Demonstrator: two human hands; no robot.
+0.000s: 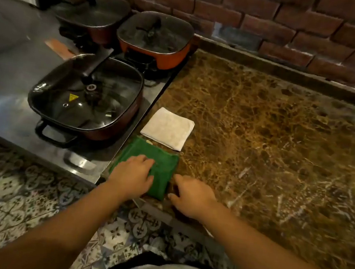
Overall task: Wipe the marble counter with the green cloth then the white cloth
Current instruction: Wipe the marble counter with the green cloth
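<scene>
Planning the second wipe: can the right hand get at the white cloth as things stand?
Probably yes. The right hand rests on the marble counter beside the green cloth; the white cloth lies folded just beyond, with bare marble between.

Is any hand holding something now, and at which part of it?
The left hand lies on the near left part of the folded green cloth; a real grip cannot be told. The right hand rests beside the cloth's right edge, holding nothing.
</scene>
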